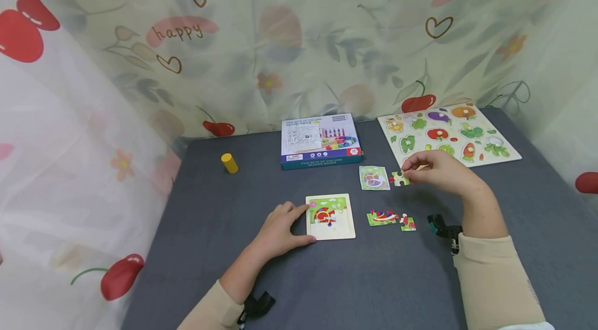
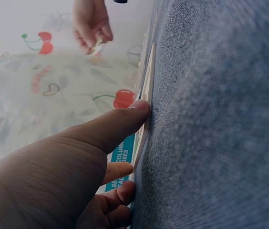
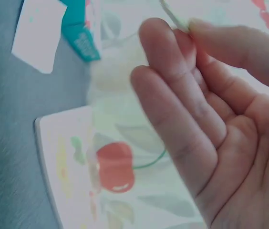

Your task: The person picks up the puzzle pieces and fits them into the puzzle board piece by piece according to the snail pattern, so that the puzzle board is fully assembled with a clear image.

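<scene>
A square puzzle tray [image 1: 343, 230] lies flat, its upper part filled with colourful pieces. My left hand [image 1: 277, 231] grips its left side, thumb at the lower corner, index finger higher up; the left wrist view shows the thumb of this hand [image 2: 58, 162] against the tray's edge [image 2: 149, 78]. Thumb and fingers of my right hand [image 1: 436, 172] pinch a pale-green puzzle piece [image 1: 399, 179] beside a picture card [image 1: 374, 178]. In the right wrist view the piece [image 3: 173, 15] shows edge-on at the fingertips of the right hand [image 3: 211, 105]. Joined pieces [image 1: 382, 218] and another piece [image 1: 408, 223] lie right of the tray.
A boxed bead set [image 1: 321, 142] stands behind the tray. The vegetable board [image 1: 506, 157] lies at the back right, beyond my right hand. A yellow cylinder [image 1: 229, 163] stands at the back left. Patterned cloth [image 1: 299, 60] hangs along the table's back edge.
</scene>
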The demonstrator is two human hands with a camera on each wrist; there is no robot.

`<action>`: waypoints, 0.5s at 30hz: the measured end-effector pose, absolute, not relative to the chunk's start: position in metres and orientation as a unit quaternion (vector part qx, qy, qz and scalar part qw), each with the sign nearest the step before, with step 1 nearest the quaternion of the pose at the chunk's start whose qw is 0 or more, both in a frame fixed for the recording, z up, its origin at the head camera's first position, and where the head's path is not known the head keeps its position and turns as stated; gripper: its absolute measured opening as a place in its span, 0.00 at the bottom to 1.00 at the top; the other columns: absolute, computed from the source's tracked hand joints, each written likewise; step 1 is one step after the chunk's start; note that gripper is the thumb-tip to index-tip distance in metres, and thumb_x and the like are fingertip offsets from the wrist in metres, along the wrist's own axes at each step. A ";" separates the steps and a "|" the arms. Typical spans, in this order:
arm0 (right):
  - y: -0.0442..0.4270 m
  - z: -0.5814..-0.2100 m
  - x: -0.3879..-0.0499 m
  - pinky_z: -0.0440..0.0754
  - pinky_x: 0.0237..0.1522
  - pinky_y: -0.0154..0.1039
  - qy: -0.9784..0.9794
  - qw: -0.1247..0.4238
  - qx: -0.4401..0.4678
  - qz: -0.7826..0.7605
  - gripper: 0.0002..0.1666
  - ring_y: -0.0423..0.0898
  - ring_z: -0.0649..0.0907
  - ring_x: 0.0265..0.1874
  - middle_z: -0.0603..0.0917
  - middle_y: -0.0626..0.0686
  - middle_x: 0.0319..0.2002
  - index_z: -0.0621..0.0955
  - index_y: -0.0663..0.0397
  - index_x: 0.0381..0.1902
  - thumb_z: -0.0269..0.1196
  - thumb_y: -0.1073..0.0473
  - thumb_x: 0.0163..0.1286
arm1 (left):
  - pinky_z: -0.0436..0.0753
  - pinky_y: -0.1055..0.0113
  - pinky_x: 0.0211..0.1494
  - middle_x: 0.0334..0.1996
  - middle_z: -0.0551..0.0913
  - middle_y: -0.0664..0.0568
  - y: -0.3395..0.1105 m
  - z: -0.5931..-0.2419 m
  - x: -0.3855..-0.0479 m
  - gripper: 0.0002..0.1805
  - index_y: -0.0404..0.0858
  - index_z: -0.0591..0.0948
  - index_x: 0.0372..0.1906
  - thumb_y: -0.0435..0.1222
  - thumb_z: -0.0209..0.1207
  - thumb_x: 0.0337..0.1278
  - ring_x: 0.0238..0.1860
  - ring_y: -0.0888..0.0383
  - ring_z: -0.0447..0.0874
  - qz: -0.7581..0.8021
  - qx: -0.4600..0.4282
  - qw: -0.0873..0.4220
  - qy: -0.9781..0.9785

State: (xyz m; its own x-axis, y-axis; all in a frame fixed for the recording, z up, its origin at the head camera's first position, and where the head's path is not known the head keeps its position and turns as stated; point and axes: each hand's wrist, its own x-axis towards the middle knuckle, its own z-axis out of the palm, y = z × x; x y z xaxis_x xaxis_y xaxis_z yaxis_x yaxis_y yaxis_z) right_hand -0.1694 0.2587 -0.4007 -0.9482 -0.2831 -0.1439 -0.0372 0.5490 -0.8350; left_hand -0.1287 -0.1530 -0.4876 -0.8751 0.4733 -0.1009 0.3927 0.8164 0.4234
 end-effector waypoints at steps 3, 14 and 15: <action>0.254 -0.393 -0.166 0.85 0.42 0.38 0.858 0.111 -0.084 -0.495 0.15 0.46 0.88 0.37 0.82 0.60 0.43 0.81 0.67 0.50 0.65 0.59 0.75 | 0.67 0.60 0.44 0.40 0.70 0.56 -0.153 -0.487 -0.128 0.47 0.46 0.72 0.75 0.63 0.70 0.53 0.40 0.57 0.66 0.200 0.229 0.101 0.947; 0.235 -0.366 -0.150 0.85 0.42 0.37 0.815 0.047 -0.084 -0.572 0.19 0.49 0.90 0.33 0.79 0.58 0.46 0.78 0.70 0.55 0.64 0.59 0.76 | 0.68 0.60 0.45 0.40 0.70 0.56 -0.153 -0.487 -0.129 0.47 0.46 0.72 0.75 0.63 0.70 0.53 0.40 0.57 0.66 0.200 0.228 0.101 0.947; 0.233 -0.365 -0.148 0.85 0.42 0.37 0.812 0.042 -0.087 -0.575 0.19 0.49 0.90 0.34 0.79 0.58 0.45 0.78 0.69 0.54 0.64 0.59 0.76 | 0.68 0.60 0.45 0.40 0.70 0.56 -0.153 -0.487 -0.129 0.47 0.46 0.72 0.75 0.63 0.70 0.53 0.40 0.57 0.66 0.201 0.228 0.101 0.947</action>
